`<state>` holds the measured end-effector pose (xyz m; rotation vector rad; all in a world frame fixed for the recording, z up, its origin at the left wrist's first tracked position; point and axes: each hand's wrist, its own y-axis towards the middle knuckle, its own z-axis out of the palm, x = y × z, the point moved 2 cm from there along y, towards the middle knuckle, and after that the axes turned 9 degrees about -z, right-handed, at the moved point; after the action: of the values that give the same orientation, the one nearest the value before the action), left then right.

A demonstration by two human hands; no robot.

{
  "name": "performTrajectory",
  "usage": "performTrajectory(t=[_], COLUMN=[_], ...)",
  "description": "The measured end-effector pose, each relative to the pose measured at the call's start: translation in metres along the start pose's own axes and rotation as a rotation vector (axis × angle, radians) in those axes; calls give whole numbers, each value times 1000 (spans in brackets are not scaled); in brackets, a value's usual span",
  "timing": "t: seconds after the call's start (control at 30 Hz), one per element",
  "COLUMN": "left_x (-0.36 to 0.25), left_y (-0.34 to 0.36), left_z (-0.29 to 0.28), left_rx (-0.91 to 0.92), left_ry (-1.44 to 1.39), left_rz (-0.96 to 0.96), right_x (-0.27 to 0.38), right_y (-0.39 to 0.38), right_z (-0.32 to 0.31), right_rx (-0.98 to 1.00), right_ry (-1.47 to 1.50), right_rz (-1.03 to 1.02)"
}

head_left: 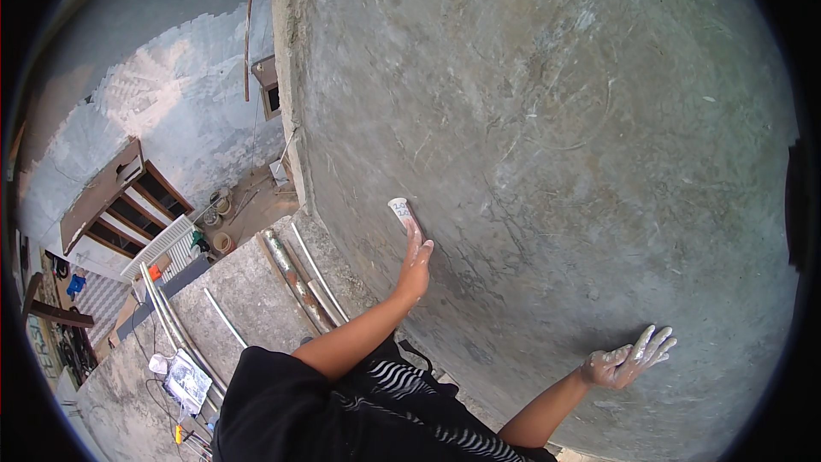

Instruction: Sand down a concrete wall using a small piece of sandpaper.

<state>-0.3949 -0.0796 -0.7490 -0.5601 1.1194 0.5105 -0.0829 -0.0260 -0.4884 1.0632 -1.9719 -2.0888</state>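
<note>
My left hand (415,267) is at the grey plastered wall (547,162), its fingers stretched upward over a small white piece of what looks like sandpaper (398,204) with blue marks on its back. The fingers keep the piece flat against the wall, and its lower part is hidden under them. White dust coats the fingertips. Farther right and lower, my right hand (631,363) holds nothing. Its fingers are apart and whitened with dust, close to the wall; whether they touch it I cannot tell.
Metal pipes (295,278) lie on the concrete ledge (231,291) at my left. A silvery tablet-like object (187,380) with cables and a yellow-handled tool (179,434) lie there too. Beyond the ledge's edge, buckets (222,242) stand far below beside a house with brown-framed windows (137,214).
</note>
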Motion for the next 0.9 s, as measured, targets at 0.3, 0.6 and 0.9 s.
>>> performTrajectory(t=[0.3,0.6,0.9], left_x=[-3,-5,-8], left_y=[6,40,-9], left_z=[-1,-23,12], left_rx=[-94,-187,-57], left_ry=[9,-57,47], left_rz=[-6,33,67], right_x=[0,0,-1], right_y=[0,-1,-2], right_z=[0,0,0], right_rx=[-10,-8,-4], right_ry=[0,-6,7], right_rz=[9,10,15])
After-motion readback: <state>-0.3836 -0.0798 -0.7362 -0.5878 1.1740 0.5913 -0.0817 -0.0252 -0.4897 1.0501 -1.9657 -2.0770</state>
